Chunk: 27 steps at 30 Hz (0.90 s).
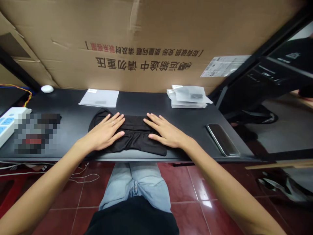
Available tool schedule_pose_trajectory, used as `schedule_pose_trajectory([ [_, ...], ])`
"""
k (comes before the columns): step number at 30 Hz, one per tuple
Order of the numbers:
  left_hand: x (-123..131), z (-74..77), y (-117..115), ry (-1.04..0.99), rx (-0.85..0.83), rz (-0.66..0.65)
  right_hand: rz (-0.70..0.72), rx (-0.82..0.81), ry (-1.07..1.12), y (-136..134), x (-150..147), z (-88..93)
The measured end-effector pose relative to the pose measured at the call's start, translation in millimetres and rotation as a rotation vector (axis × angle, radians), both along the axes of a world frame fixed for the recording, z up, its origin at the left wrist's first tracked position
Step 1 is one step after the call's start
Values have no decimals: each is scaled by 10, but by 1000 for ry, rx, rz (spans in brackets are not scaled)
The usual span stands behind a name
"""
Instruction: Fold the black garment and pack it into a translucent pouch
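Note:
A black cloth item point(133, 138) lies spread and partly folded near the front edge of the dark table, with wrinkles along its lower half. My left hand point(104, 132) rests flat on its left part, fingers spread, a ring on one finger. On the right part, my right hand point(166, 130) lies palm down with its fingers apart. Neither hand grips the fabric. Behind the cloth are a flat translucent bag point(99, 98) at the left and a small stack of similar bags point(189, 96) at the right.
The black table point(144, 104) backs onto a large cardboard sheet point(146, 29). A phone point(223, 140) lies at the right; a white power strip point(12, 120), a pixelated item point(36, 133) and a white rounded object point(47, 89) are at the left. Another person point(288, 68) is beyond the right side.

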<state>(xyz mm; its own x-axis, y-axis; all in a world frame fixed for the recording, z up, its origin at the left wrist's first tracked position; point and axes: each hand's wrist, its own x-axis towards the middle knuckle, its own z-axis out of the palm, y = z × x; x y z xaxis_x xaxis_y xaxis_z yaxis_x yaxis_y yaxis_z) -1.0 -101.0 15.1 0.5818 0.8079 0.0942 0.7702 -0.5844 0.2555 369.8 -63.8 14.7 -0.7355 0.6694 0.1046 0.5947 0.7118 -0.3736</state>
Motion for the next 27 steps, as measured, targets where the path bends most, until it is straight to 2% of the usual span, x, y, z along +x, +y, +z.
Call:
schedule_pose_trajectory([
  [4, 36, -125, -64, 78, -18, 10, 14, -29, -58, -17, 6, -65],
  [8, -43, -40, -187, 45, -27, -35, 74, -9, 36, -145, 143, 5],
  [11, -195, 12, -390, 41, -48, -78, 133, -21, 50, -367, 259, 32],
  [13, -304, -7, -553, 57, -52, -83, 145, -30, 26, -532, 317, 6],
  [17, -445, -114, -820, 70, -37, -56, 98, -2, -33, -778, 369, -79],
  [21, -542, -193, -934, 38, -13, -51, 62, 41, -9, -876, 402, -138],
  [24, -632, -194, -962, -4, -16, -72, 46, 62, 41, -889, 455, -187],
  [27, -684, -121, -975, -83, -51, -57, 20, 61, 143, -865, 492, -197],
])
